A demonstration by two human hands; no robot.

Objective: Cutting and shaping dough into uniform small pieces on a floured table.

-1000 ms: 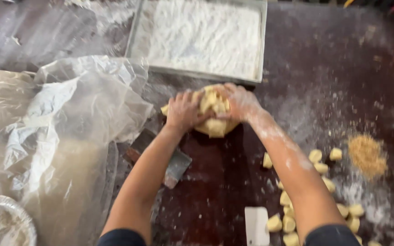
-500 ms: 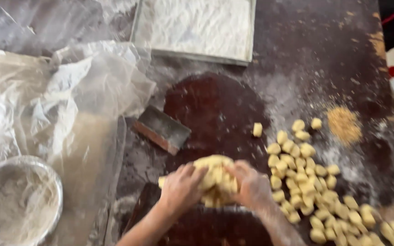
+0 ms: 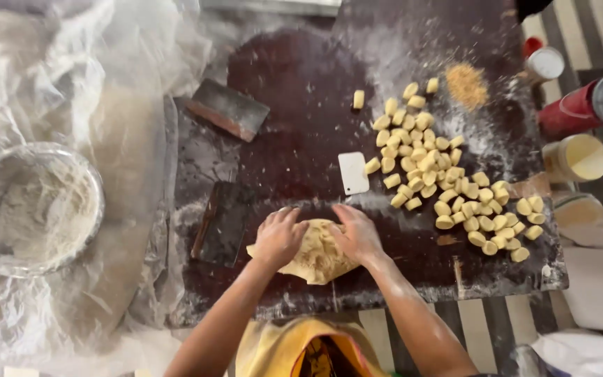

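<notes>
Pressing down on a lump of yellow dough [image 3: 319,255], both hands lie flat on it, fingers spread a little and pointing away from the person. The left hand [image 3: 278,237] covers the left part of the dough, the right hand [image 3: 357,232] the right part; neither one is closed around it. The dough sits on a dark board [image 3: 301,119], close to the near edge, and it shows between and below the two hands.

Just left of the left hand lies a dark scraper [image 3: 223,222], flat on the board. A second scraper [image 3: 228,109] lies farther up, well apart. A small white card [image 3: 353,172] lies above the right hand. To the right, many small cut pieces [image 3: 448,185] are scattered over the board, with flour around them. A glass bowl [image 3: 29,209] with flour stands at the far left on clear plastic sheet [image 3: 57,63].
</notes>
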